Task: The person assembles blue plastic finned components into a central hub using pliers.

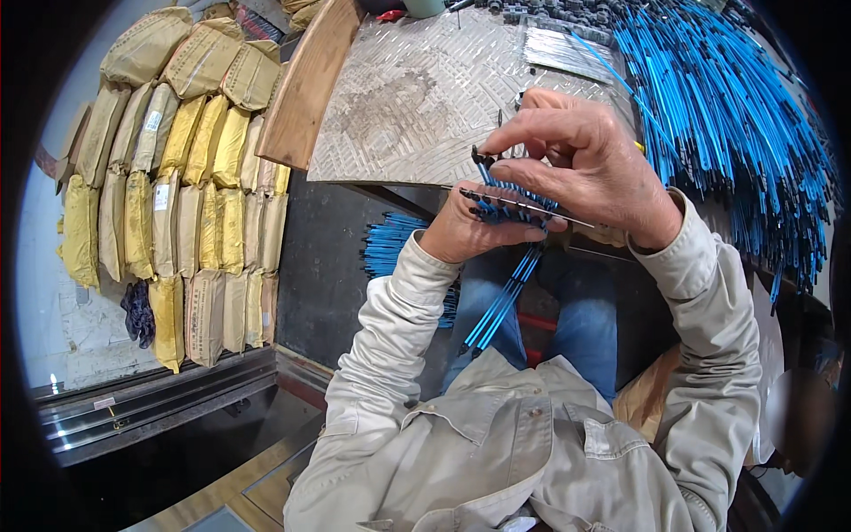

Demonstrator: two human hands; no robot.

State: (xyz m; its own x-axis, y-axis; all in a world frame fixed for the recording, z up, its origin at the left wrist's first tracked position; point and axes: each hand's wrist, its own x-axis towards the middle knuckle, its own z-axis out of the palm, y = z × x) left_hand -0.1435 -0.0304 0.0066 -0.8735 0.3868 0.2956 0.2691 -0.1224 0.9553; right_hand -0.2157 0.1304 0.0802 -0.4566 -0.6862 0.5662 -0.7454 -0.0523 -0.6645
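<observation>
My left hand is closed around a small bunch of thin blue rods with black ends, held over my lap at the table's near edge. The rods slant down toward my jacket. Across the bunch lies a thin silvery wire, sticking out to the right below my right hand. Just above, my right hand has its thumb and forefinger brought close together beside a small black end piece at the top of the bunch. What sits between those fingertips is too small to make out.
A large heap of blue rods covers the table's right side. Beside it lies a stack of silvery wires, with black parts behind. A wooden board edges the table's left. Wrapped packages are piled left; more blue rods lie below.
</observation>
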